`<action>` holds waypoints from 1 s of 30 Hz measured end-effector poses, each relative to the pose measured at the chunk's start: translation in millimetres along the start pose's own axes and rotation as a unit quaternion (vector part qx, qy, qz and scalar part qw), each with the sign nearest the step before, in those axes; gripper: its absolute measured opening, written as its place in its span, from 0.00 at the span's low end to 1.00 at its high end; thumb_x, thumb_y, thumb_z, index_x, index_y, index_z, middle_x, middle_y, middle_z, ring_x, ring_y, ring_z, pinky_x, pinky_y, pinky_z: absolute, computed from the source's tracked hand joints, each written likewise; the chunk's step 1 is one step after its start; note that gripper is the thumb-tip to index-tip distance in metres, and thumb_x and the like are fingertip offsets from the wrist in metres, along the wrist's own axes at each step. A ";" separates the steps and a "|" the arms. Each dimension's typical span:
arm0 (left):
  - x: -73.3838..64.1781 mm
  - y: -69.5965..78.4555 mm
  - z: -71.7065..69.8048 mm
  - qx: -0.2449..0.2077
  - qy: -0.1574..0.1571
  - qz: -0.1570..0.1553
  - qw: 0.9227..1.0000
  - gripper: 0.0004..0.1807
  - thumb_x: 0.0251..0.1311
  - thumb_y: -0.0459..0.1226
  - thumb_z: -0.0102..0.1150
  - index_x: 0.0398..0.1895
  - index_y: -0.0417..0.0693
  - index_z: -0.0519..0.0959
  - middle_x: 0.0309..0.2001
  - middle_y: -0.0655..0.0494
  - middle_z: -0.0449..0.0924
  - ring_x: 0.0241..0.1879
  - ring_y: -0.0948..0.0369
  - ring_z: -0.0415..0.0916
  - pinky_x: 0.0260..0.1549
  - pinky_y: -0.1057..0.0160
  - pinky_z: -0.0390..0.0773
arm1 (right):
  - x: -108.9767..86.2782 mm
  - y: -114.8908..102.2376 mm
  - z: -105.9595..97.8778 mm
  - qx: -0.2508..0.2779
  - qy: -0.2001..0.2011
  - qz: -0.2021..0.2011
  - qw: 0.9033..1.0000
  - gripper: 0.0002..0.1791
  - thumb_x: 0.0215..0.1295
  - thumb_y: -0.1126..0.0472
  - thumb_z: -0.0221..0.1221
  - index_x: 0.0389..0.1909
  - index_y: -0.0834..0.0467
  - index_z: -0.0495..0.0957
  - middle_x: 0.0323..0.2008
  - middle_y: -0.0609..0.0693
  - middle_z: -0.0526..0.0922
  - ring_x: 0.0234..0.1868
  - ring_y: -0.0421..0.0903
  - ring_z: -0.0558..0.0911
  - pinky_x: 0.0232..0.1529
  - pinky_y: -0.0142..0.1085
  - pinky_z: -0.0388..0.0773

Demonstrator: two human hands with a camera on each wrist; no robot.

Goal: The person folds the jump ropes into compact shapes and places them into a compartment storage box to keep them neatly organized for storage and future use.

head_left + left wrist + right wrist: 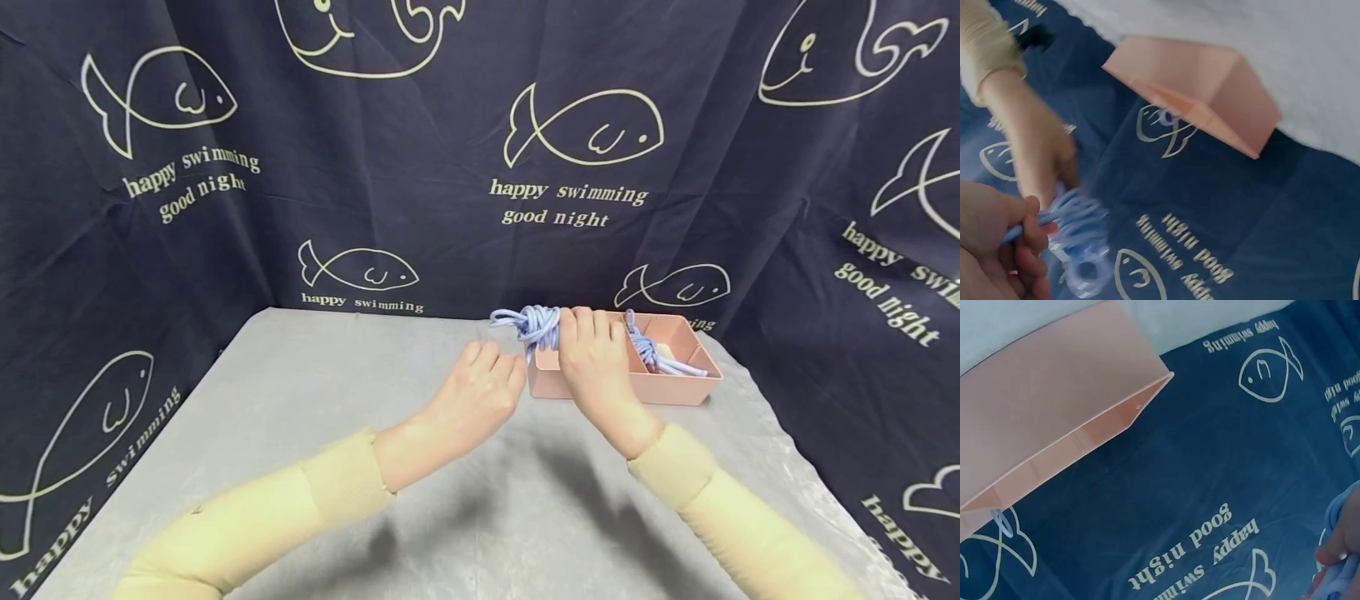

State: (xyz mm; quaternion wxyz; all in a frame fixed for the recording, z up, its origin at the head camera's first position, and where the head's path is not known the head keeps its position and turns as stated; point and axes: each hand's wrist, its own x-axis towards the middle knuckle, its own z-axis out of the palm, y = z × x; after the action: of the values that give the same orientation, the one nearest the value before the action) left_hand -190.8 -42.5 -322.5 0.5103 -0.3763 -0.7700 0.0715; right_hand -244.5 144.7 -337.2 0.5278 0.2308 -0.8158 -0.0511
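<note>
A coiled bundle of light-blue cord (542,325) is held up in front of the pink box (675,390), wrapped round itself with loops sticking out at its left. My right hand (596,354) grips the bundle's right end, with its fingers curled over it. Just left of and below the bundle, my left hand (483,379) pinches a strand of cord (1015,232) running from the wraps, as the left wrist view shows. In the right wrist view only part of the right hand (1344,550) and some cord appear at the edge.
The box stands at the back right of the grey-covered table (315,400) and has dividers. Inside its right part lies another tied blue cord bundle (647,348), its ends leaning on the front wall. A dark-blue curtain (450,208) with fish prints hangs behind and at both sides.
</note>
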 end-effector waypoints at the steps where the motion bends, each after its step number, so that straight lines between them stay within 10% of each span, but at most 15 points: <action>1: 2.2 -1.3 -3.8 -0.009 0.008 0.007 1.000 0.11 0.58 0.29 0.43 0.29 0.42 0.78 0.22 0.54 0.73 0.25 0.57 0.65 0.28 0.62 0.62 | -0.7 -1.5 -0.9 -0.003 0.004 -0.010 1.000 0.12 0.67 0.67 0.39 0.40 0.68 0.70 0.32 0.61 0.71 0.30 0.58 0.70 0.30 0.47 0.63; 6: 13.4 -14.1 -20.9 -0.111 0.005 0.003 0.994 0.04 0.51 0.31 0.61 0.22 0.48 0.78 0.22 0.55 0.76 0.26 0.57 0.68 0.28 0.62 0.65 | -2.0 -7.6 -7.3 0.001 0.017 -0.058 0.998 0.07 0.64 0.68 0.45 0.38 0.65 0.70 0.30 0.59 0.71 0.29 0.58 0.70 0.30 0.46 0.65; 9: 18.4 -26.6 -26.5 -0.209 -0.018 -0.023 0.978 0.07 0.45 0.35 0.70 0.22 0.50 0.79 0.21 0.58 0.78 0.25 0.58 0.69 0.28 0.63 0.67 | -2.4 -8.6 -12.6 0.014 0.012 -0.085 0.996 0.06 0.65 0.68 0.45 0.37 0.64 0.70 0.31 0.58 0.72 0.29 0.57 0.70 0.31 0.46 0.66; 16: 23.3 -52.8 -24.9 -0.370 -0.074 -0.052 0.925 0.10 0.43 0.41 0.72 0.23 0.49 0.80 0.20 0.63 0.77 0.21 0.64 0.67 0.23 0.71 0.67 | -5.2 -7.7 -22.0 0.058 0.000 -0.141 0.988 0.11 0.66 0.61 0.43 0.40 0.61 0.72 0.32 0.54 0.73 0.31 0.53 0.70 0.34 0.44 0.66; 25: 11.1 -77.0 -1.2 -0.557 -0.100 -0.050 0.823 0.12 0.38 0.40 0.74 0.28 0.48 0.83 0.25 0.63 0.78 0.27 0.71 0.71 0.27 0.73 0.73 | -5.6 -3.5 -28.6 0.120 0.008 -0.156 0.980 0.12 0.66 0.66 0.42 0.41 0.63 0.73 0.38 0.55 0.77 0.34 0.53 0.72 0.35 0.45 0.65; 30: 3.0 -81.1 7.1 -0.593 -0.090 -0.032 0.800 0.13 0.40 0.38 0.72 0.32 0.47 0.85 0.30 0.59 0.76 0.29 0.68 0.70 0.27 0.71 0.73 | -6.8 -3.0 -29.0 0.132 -0.006 -0.150 0.980 0.11 0.65 0.66 0.43 0.42 0.63 0.72 0.40 0.56 0.77 0.35 0.53 0.72 0.35 0.45 0.65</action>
State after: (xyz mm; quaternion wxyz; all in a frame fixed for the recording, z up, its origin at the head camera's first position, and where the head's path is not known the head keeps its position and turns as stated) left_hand -238.4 -95.9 -283.5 0.1177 -0.5721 -0.7163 -0.3818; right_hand -215.6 149.6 -331.2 0.4746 0.4177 -0.7744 -0.0229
